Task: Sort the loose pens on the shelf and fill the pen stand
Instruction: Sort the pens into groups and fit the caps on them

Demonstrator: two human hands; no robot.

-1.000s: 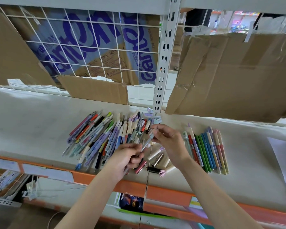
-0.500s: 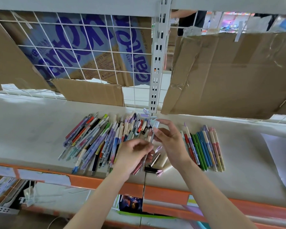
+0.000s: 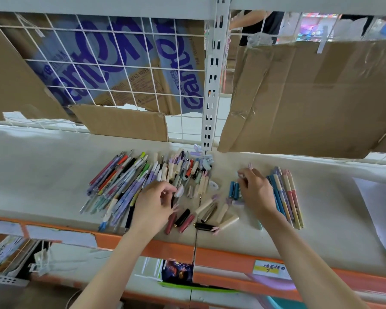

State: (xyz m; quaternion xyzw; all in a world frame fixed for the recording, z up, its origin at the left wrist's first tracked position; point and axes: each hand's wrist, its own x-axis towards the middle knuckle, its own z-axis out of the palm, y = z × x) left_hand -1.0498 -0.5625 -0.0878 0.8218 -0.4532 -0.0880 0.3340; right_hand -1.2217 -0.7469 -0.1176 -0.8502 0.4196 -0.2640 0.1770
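A big pile of loose pens (image 3: pixel 123 186) lies on the white shelf (image 3: pixel 42 175), with loose caps and short pens (image 3: pixel 206 210) in front of its right end. A sorted row of pens (image 3: pixel 285 197) lies further right. My left hand (image 3: pixel 154 206) hovers over the pile's right end with curled fingers, thumb and forefinger pinching a white pen cap (image 3: pixel 179 192). At the left edge of the sorted row, my right hand (image 3: pixel 254 190) pinches a pen (image 3: pixel 250 166); only its pale pink tip shows past my fingers. No pen stand is in view.
Cardboard sheets (image 3: pixel 310 97) hang on the wire grid (image 3: pixel 98 63) at the back of the shelf. A white slotted upright (image 3: pixel 212 85) stands behind the pens. An orange front rail (image 3: pixel 221 253) edges the shelf. White paper (image 3: pixel 379 208) lies at the far right.
Both hands held one pen between them over the pile. They have parted: my right hand carried the pen right to the sorted row, my left hand dropped to the caps.
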